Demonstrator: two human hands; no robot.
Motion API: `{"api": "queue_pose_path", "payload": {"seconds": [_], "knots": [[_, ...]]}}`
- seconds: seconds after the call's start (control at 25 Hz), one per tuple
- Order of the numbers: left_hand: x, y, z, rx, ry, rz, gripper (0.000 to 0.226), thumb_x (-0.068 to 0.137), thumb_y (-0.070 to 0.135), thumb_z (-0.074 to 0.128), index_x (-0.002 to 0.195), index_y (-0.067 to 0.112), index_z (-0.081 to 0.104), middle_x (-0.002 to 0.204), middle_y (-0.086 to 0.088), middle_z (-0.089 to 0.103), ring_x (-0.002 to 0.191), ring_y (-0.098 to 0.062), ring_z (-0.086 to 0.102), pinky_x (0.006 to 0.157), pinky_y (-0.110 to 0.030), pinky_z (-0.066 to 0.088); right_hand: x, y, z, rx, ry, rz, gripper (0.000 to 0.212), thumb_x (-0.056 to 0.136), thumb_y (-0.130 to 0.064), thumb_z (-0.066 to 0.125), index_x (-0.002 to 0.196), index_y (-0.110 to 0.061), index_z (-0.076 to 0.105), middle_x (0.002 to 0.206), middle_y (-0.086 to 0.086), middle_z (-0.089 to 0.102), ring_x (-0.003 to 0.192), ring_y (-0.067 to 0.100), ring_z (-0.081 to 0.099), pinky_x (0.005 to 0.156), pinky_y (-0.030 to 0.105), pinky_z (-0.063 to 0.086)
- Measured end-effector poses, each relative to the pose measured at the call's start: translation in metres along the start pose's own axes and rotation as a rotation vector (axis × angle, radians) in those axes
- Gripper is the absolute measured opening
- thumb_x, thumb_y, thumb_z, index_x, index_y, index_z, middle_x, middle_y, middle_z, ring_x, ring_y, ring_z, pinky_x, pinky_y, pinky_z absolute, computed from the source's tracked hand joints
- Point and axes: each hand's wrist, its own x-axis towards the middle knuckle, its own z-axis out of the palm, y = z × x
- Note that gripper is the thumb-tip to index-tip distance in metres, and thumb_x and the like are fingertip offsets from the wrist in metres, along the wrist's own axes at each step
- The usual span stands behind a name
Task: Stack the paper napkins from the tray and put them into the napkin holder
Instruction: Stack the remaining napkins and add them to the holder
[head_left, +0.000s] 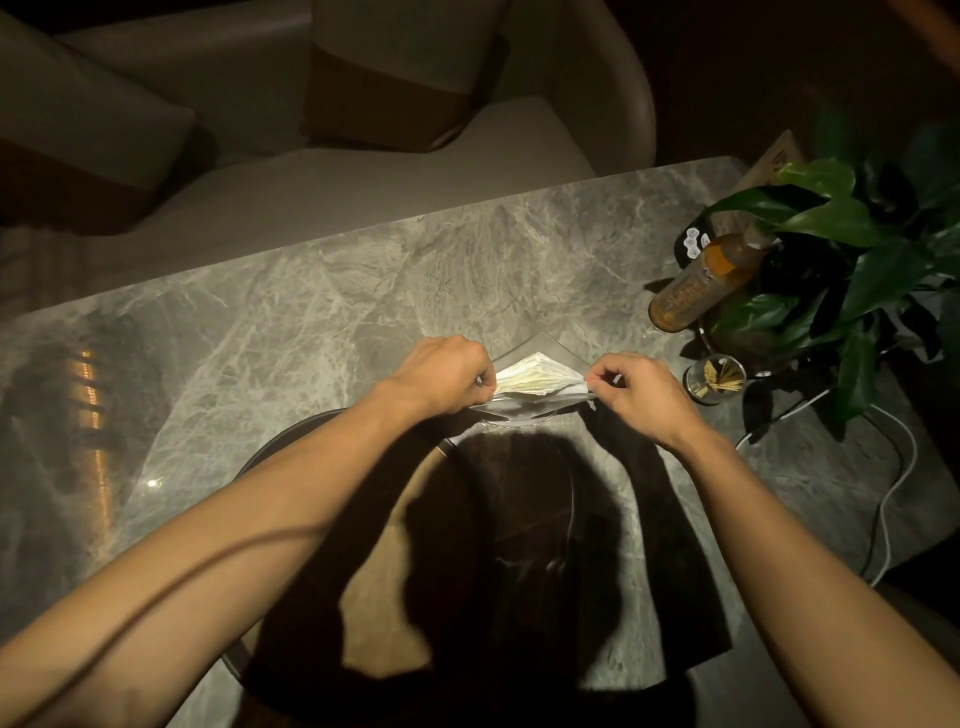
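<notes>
**Inspector:** State the position of both hands.

**Me:** My left hand (447, 376) is at the left end of the napkins (535, 376), fingers curled, pinching that end. My right hand (641, 395) is at the right end, thumb and forefinger pinching the corner there. Both grips are closed on paper, neither is spread.

**Inspector:** Where do the napkins lie?

**Me:** In a fanned bundle between my hands, sitting in a napkin holder (540, 345) of clear glass or plastic. Its pointed far edge shows just behind the paper. Whether the bundle rests fully on its bottom, I cannot tell; my hands cover both ends.

**Inspector:** And the tray?

**Me:** A round tray (291, 441) with a dark rim lies near me on the marble table (322, 291), under my forearms. Most of it is in shadow; I cannot make out what is on it.

**Inspector:** Other items on the table?

**Me:** To the right, a small jar of toothpicks (714, 379) stands near my right hand. Beyond it, an amber bottle (704, 280) stands beside a potted plant (852, 249). A white cable (888, 499) runs along the table's right side. Cushioned seats (332, 171) sit across the table.
</notes>
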Motion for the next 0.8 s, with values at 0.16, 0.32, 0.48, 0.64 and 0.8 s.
{"api": "queue_pose_path", "payload": {"seconds": [0.16, 0.32, 0.48, 0.64, 0.8], "knots": [[-0.006, -0.005, 0.004, -0.118, 0.007, 0.016, 0.014, 0.093, 0.029, 0.066, 0.094, 0.023, 0.078, 0.09, 0.011, 0.074, 0.075, -0.002, 0.058, 0.069, -0.023, 0.041, -0.003, 0.002, -0.001, 0.021, 0.001, 0.003, 0.009, 0.095, -0.018, 0.069, 0.094, -0.025, 0.075, 0.1, -0.007, 0.07, 0.087, 0.014, 0.065, 0.079, 0.035, 0.053], [-0.014, -0.01, 0.008, -0.261, 0.072, 0.035, 0.014, 0.089, 0.04, 0.07, 0.087, 0.027, 0.074, 0.078, 0.013, 0.068, 0.069, -0.001, 0.058, 0.067, -0.027, 0.051, -0.009, -0.001, 0.0, 0.08, 0.014, -0.008, 0.01, 0.09, -0.027, 0.076, 0.099, -0.03, 0.075, 0.103, -0.007, 0.065, 0.086, 0.013, 0.063, 0.079, 0.032, 0.053], [-0.017, -0.005, 0.013, -0.357, 0.247, -0.031, 0.029, 0.08, 0.044, 0.079, 0.087, 0.023, 0.06, 0.079, 0.012, 0.057, 0.069, -0.006, 0.053, 0.067, -0.03, 0.052, -0.007, -0.005, 0.003, 0.083, 0.041, -0.067, 0.006, 0.091, -0.032, 0.078, 0.095, -0.028, 0.077, 0.101, -0.006, 0.066, 0.085, 0.013, 0.063, 0.08, 0.032, 0.053], [-0.017, -0.003, 0.021, -0.375, 0.263, -0.065, 0.049, 0.078, 0.045, 0.081, 0.113, 0.021, 0.057, 0.106, 0.005, 0.057, 0.087, -0.011, 0.055, 0.079, -0.029, 0.051, -0.007, -0.004, 0.004, 0.054, 0.055, -0.079, 0.004, 0.094, -0.024, 0.075, 0.093, -0.023, 0.078, 0.097, -0.006, 0.067, 0.084, 0.012, 0.063, 0.083, 0.04, 0.056], [-0.014, -0.004, 0.028, -0.353, 0.221, -0.107, 0.041, 0.081, 0.043, 0.079, 0.112, 0.021, 0.065, 0.104, 0.004, 0.063, 0.091, -0.014, 0.059, 0.084, -0.038, 0.054, -0.008, 0.0, 0.006, 0.055, 0.071, -0.055, 0.006, 0.095, -0.023, 0.074, 0.091, -0.023, 0.077, 0.097, -0.004, 0.067, 0.081, 0.011, 0.061, 0.08, 0.037, 0.054]]}}
